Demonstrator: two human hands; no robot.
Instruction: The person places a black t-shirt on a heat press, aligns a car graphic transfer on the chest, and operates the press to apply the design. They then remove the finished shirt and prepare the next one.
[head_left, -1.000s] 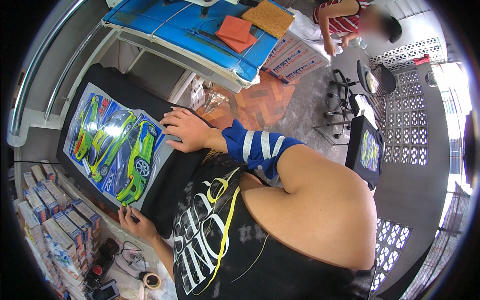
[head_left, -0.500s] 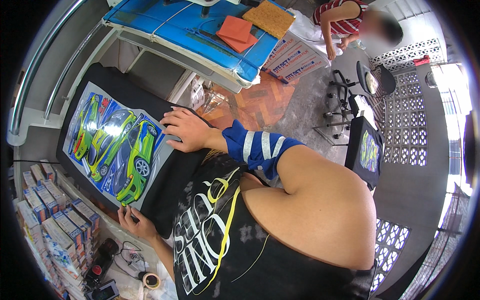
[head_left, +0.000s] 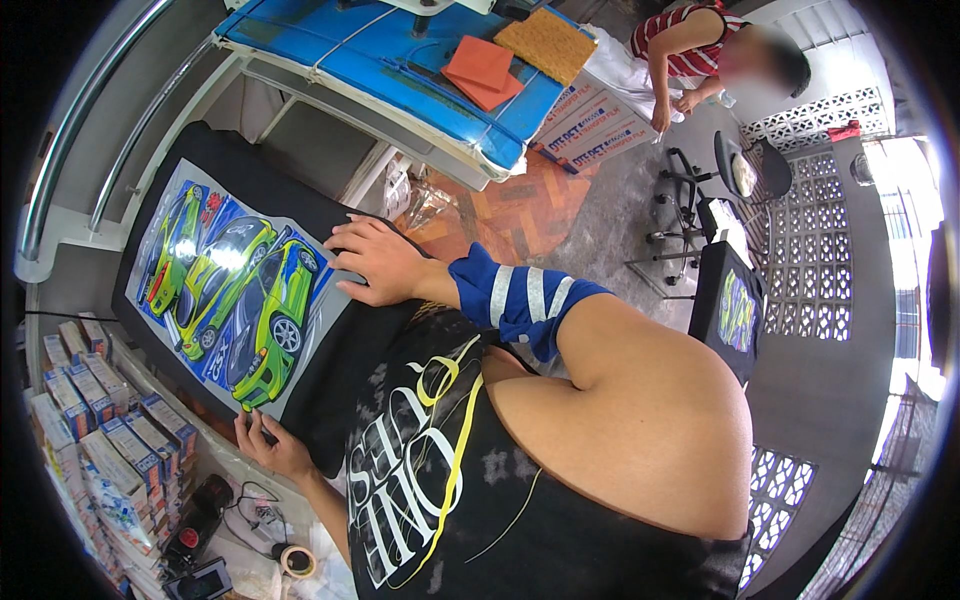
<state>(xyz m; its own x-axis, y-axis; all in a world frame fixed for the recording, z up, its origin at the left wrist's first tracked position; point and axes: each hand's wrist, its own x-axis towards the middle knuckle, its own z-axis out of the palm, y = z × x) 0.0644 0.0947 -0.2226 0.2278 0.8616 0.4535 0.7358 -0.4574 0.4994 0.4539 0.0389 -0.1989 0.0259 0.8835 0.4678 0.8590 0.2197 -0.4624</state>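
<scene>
A glossy transfer film [head_left: 322, 330] printed with green cars on blue lies over a black T-shirt [head_left: 365, 345], spread flat on a board. My right hand [head_left: 378, 262], with a blue, white-striped cloth [head_left: 520, 298] around the forearm, rests at the film's right edge. Its fingers are spread across the border of film and shirt. At the film's near corner is my left hand [head_left: 272, 447], its fingers slightly bent and apart, fingertips touching the edge. Its thumb is partly hidden.
Stacked small boxes [head_left: 105, 430] stand at lower left near a tape roll [head_left: 297, 562] and a phone [head_left: 200, 580]. A blue-topped table [head_left: 350, 60] bears orange pads [head_left: 482, 72]. Beyond it are a large carton [head_left: 600, 130] and a person in a striped shirt [head_left: 690, 38].
Both hands keep their places on the film. The view has shifted slightly, and the person at the back has moved their hands a little.
</scene>
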